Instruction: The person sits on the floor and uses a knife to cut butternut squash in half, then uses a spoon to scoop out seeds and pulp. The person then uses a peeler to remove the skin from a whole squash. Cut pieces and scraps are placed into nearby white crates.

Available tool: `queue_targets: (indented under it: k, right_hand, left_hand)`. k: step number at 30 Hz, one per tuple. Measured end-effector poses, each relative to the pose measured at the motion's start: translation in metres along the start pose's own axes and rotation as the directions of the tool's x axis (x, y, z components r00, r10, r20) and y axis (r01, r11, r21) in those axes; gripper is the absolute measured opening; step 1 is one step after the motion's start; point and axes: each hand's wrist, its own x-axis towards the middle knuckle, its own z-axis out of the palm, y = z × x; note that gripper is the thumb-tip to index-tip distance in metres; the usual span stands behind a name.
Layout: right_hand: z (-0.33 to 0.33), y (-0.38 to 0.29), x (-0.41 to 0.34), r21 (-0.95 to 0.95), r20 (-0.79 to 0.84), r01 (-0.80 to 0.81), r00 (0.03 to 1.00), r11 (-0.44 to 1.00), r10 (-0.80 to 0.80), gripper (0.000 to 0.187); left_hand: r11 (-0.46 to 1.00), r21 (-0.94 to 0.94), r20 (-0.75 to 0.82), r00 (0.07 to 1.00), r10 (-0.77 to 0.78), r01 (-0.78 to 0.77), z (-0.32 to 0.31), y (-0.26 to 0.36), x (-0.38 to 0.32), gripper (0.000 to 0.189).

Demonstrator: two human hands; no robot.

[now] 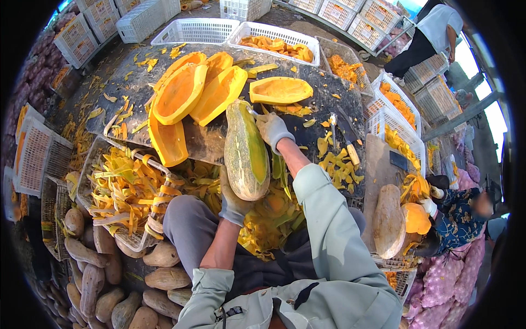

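A long green-and-tan squash (242, 152) is tilted at the near edge of the dark work board, with a strip of its skin peeled off to yellow-green flesh. My gloved left hand (234, 201) grips its lower end from the left. At its upper right side, my gloved right hand (273, 129) is closed on what looks like a peeler, mostly hidden by the fingers; a bit of metal shows against the squash. Peeled, hollowed squash halves (181, 92) are piled just beyond, and another half (281, 90) lies face up to the right. Peelings (267, 222) heap up between my legs.
A crate of peelings (127, 185) stands at my left, above whole squashes (164, 255). On the board's right lie a spoon (333, 123) and a wooden-handled knife (352, 152). White crates (275, 31) line the far edge. At right, a gloved co-worker (456, 222) handles squash.
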Motion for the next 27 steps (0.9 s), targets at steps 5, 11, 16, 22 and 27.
queue_targets:
  k: [5,11,16,22,27]
  right_hand:
    - [-0.053,-0.05,-0.117,0.823,0.321,-0.466,0.853,0.325,0.411,0.032]
    - [-0.16,-0.12,-0.22,0.639,0.315,-0.437,0.899,0.632,0.304,0.037]
    - [-0.152,-0.082,-0.164,0.603,0.002,-0.26,0.946,0.755,0.324,0.035]
    - [-0.09,-0.028,0.001,0.483,0.208,-0.531,0.842,0.696,0.498,0.036]
    - [-0.069,-0.031,0.015,0.459,0.377,-0.548,0.833,0.7,0.405,0.031]
  left_hand:
    - [1.0,0.012,0.0,1.0,0.002,-0.002,0.005,-0.002,-0.003,0.07]
    - [0.993,0.103,0.01,0.999,0.053,-0.053,0.009,-0.002,-0.005,0.071]
    - [0.999,-0.035,0.104,0.994,-0.024,0.028,0.004,-0.003,-0.004,0.072]
    - [0.999,-0.022,0.079,0.997,0.026,-0.025,-0.002,-0.002,0.004,0.071]
    - [0.997,0.003,0.028,0.997,0.078,-0.078,-0.008,-0.003,0.004,0.06]
